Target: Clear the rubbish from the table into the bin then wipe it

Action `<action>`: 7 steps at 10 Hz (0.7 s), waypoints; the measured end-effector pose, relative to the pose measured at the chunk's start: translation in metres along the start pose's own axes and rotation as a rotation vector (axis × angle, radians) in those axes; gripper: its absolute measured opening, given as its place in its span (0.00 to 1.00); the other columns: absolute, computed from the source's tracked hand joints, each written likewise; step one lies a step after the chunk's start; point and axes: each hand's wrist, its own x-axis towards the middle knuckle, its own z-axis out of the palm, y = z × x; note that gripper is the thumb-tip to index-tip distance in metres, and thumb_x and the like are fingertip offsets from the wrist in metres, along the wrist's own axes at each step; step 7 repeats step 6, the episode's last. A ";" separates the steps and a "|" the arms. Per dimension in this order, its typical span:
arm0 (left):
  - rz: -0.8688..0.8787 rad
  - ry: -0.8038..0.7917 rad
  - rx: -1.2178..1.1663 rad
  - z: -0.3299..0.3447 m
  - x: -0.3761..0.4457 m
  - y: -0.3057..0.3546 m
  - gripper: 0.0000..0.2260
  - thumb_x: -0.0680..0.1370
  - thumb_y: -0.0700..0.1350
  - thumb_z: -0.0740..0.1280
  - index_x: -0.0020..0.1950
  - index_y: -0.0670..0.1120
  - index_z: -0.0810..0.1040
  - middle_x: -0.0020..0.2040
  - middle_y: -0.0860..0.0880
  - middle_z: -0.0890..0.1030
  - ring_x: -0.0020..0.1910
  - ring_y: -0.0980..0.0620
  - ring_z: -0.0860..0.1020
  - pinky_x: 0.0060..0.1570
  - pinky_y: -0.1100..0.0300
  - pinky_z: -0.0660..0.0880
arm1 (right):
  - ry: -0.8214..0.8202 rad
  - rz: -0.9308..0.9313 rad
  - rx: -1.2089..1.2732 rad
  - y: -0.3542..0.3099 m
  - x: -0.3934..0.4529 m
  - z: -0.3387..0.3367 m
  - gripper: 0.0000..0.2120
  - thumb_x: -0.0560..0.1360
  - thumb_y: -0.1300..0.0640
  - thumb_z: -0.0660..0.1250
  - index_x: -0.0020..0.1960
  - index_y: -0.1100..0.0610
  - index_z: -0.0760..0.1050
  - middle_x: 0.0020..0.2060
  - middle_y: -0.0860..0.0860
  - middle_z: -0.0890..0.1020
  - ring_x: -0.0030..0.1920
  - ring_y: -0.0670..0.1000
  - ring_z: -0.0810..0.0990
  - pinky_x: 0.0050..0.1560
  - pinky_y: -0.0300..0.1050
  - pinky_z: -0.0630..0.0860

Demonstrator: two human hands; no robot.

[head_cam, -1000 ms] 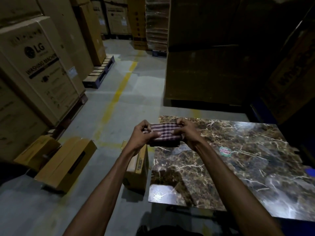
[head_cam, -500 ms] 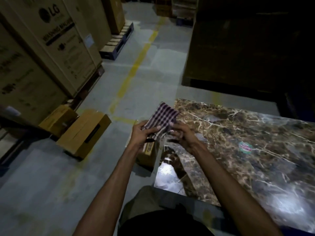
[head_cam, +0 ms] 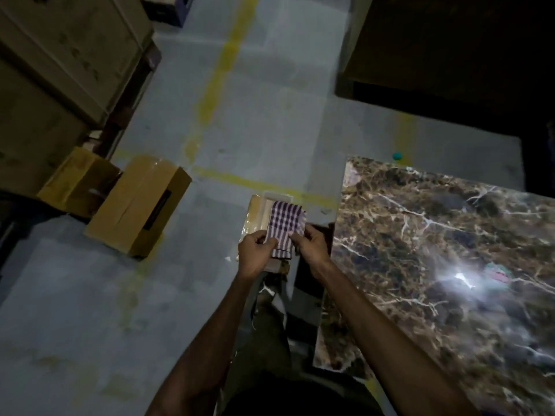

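Head view looks steeply down over a dim warehouse floor (head_cam: 75, 295) and the left part of a marble-patterned table (head_cam: 420, 235). Both bare forearms reach forward, and the two hands meet just off the table's left edge, over the floor. A folded checked cloth (head_cam: 285, 223), purple and white, is held between them: the left hand (head_cam: 255, 253) pinches its lower left side with thumb and curled fingers, and the right hand (head_cam: 309, 247) pinches its lower right side the same way. The cloth stands up from the fingers, its upper part spread flat and free. It is beside the table's left edge, not resting on it. Directly below the cloth, on the floor, sits a small cardboard box (head_cam: 255, 217) with something pale and flat in its top; the cloth and hands cover much of it. On the tabletop, well to the right of the hands, a small round sticker (head_cam: 497, 273) lies next to a bright glare spot. Farther left on the floor lie two brown cartons (head_cam: 138, 205), near a stack of large boxes (head_cam: 60, 55). Yellow floor lines (head_cam: 222, 70) cross the concrete, and a small teal object (head_cam: 398, 156) lies on the floor beyond the table's far edge.
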 end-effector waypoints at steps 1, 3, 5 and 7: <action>0.003 0.032 0.148 0.000 0.040 -0.023 0.11 0.75 0.43 0.75 0.56 0.42 0.86 0.48 0.51 0.85 0.45 0.51 0.82 0.37 0.72 0.71 | 0.079 0.106 -0.122 0.019 0.035 0.030 0.13 0.77 0.66 0.69 0.60 0.57 0.81 0.53 0.54 0.86 0.52 0.56 0.85 0.52 0.54 0.84; 0.010 -0.088 0.408 0.023 0.097 -0.059 0.08 0.80 0.45 0.71 0.51 0.40 0.84 0.49 0.42 0.86 0.47 0.45 0.83 0.45 0.56 0.74 | 0.265 0.195 -0.295 0.048 0.078 0.067 0.14 0.75 0.66 0.71 0.61 0.62 0.80 0.51 0.53 0.82 0.51 0.49 0.78 0.51 0.37 0.73; -0.034 -0.122 0.441 0.028 0.113 -0.068 0.09 0.81 0.43 0.68 0.58 0.39 0.81 0.56 0.40 0.83 0.57 0.41 0.81 0.56 0.53 0.77 | 0.165 0.248 -0.345 0.047 0.094 0.064 0.14 0.76 0.66 0.72 0.61 0.63 0.79 0.53 0.56 0.84 0.52 0.54 0.82 0.52 0.41 0.79; -0.009 -0.120 0.472 0.023 0.109 -0.061 0.16 0.81 0.43 0.69 0.67 0.38 0.77 0.64 0.38 0.79 0.64 0.40 0.77 0.60 0.53 0.74 | 0.135 0.258 -0.355 0.041 0.090 0.054 0.13 0.76 0.66 0.72 0.60 0.64 0.78 0.51 0.55 0.82 0.48 0.50 0.80 0.37 0.27 0.74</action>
